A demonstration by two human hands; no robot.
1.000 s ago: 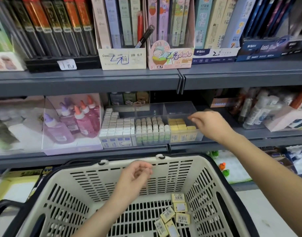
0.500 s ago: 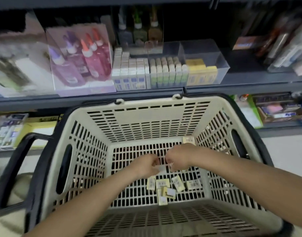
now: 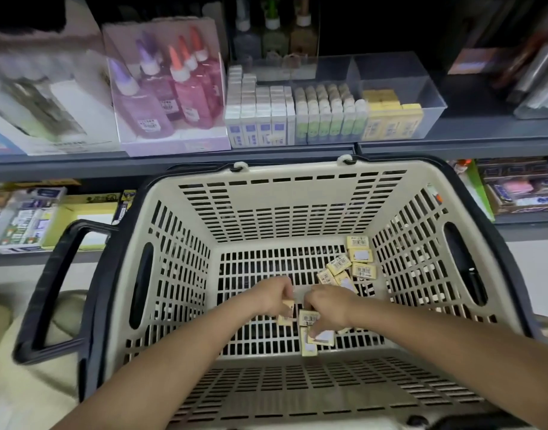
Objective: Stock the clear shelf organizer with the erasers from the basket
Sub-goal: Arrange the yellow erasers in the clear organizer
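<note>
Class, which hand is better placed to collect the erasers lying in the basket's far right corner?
Right. The right hand is nearer that eraser cluster; the left hand pinches an eraser.

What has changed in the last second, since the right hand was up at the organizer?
The right hand left the clear organizer and dropped into the basket; the left hand went down too. Both now pinch yellow erasers. The organizer looks unchanged.
</note>
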